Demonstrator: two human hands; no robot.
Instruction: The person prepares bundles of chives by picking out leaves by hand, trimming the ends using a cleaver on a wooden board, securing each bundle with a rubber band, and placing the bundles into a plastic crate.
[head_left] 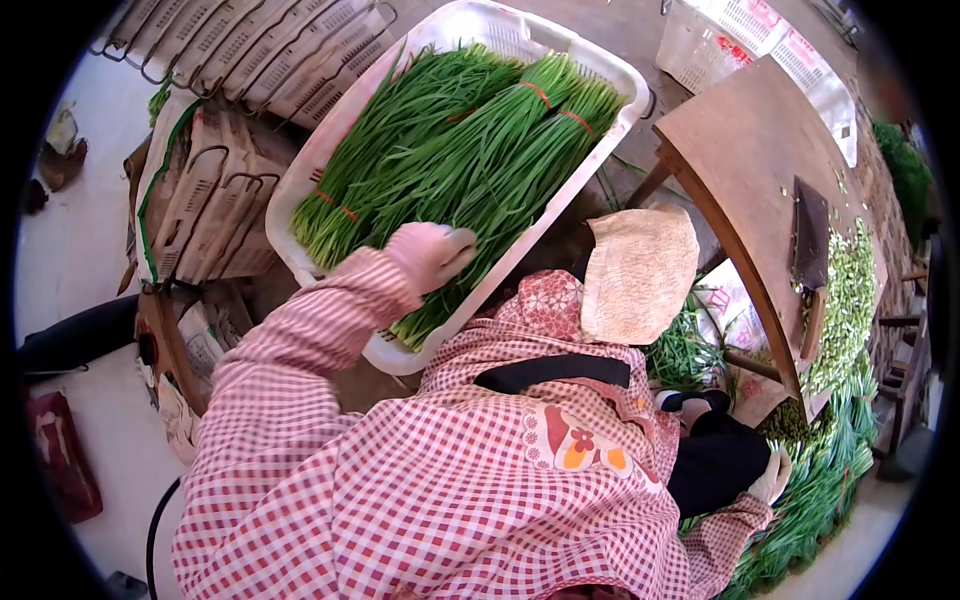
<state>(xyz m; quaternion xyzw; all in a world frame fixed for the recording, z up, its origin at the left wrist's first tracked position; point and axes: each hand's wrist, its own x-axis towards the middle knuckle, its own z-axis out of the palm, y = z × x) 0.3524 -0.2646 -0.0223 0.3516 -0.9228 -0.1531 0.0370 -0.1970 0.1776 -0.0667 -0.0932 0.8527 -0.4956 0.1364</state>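
My left hand (436, 256), in a pale glove, is over the white plastic crate (505, 290), resting against green chives. Its fingers are curled, and whatever they may grip is hidden. Several bundles of chives (470, 150) fill the crate, tied with red-orange bands, their cut ends toward different sides. My right hand (772, 476), also gloved, is low on the right, its fingers stretched along the edge of a large heap of loose chives (815, 500).
A wooden table (750, 130) with a dark blade-like plate (810, 235) and pale trimmings (842, 300) stands at right. Stacked crates (225, 190) are at left, more white crates (765, 45) at the back. A quilted pad (640, 275) covers my knee.
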